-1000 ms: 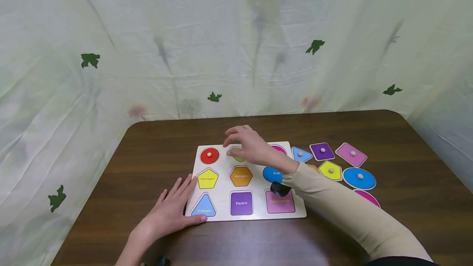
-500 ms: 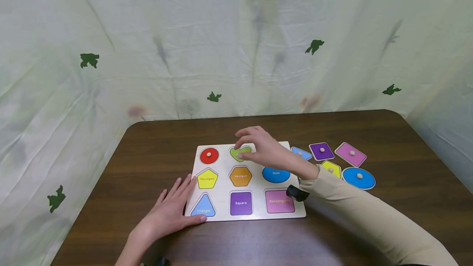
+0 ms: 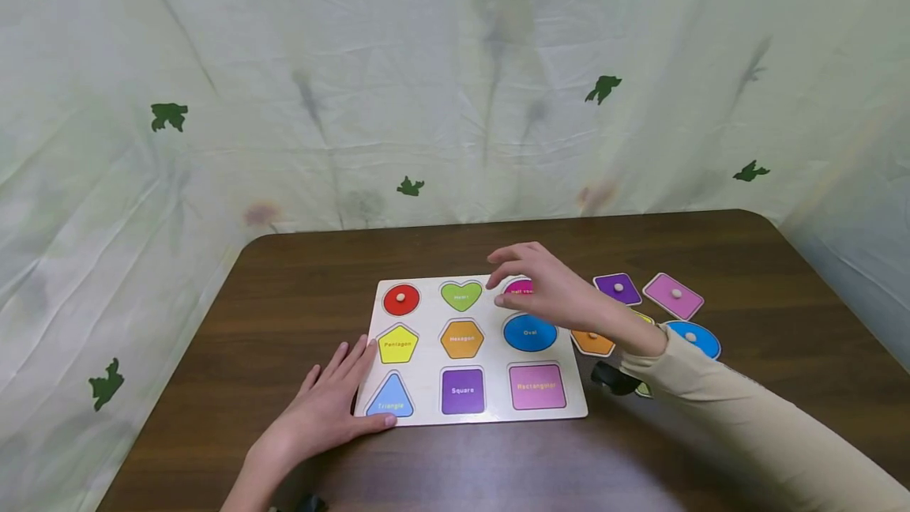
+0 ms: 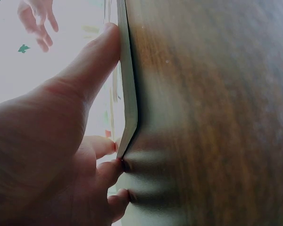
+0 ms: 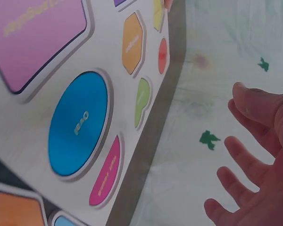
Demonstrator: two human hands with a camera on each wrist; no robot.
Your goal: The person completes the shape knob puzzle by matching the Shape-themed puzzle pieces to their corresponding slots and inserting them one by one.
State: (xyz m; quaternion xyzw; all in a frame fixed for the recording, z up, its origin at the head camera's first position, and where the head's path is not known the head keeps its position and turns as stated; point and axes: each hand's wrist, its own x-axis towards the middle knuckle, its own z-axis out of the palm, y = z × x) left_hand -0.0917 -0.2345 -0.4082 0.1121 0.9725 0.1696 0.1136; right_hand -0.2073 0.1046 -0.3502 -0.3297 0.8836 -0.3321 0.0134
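Observation:
A white shape puzzle board (image 3: 426,370) lies on the table, printed with coloured, labelled shapes. A red circle piece (image 3: 401,300) with a round knob sits in its far left place. My left hand (image 3: 323,401) rests at the board's left edge, fingers extended along the side and thumb at the near corner. The left wrist view shows the thumb (image 4: 101,49) against the board's rim. My right hand (image 3: 550,283) hovers over the far right part, overlapping the half-round shape. In the right wrist view its fingers (image 5: 245,160) are spread and slightly bent, holding nothing.
Loose knobbed pieces lie right of the board: a purple square (image 3: 617,288), a pink rectangle (image 3: 673,296), a blue oval (image 3: 700,338) and an orange hexagon (image 3: 592,344). The right forearm hides others. A leaf-patterned curtain (image 3: 455,101) hangs behind the brown table (image 3: 298,283).
My right hand has moved rightward from the green heart shape to over the half-round shape, uncovering the heart. My left hand has stayed at the board's edge.

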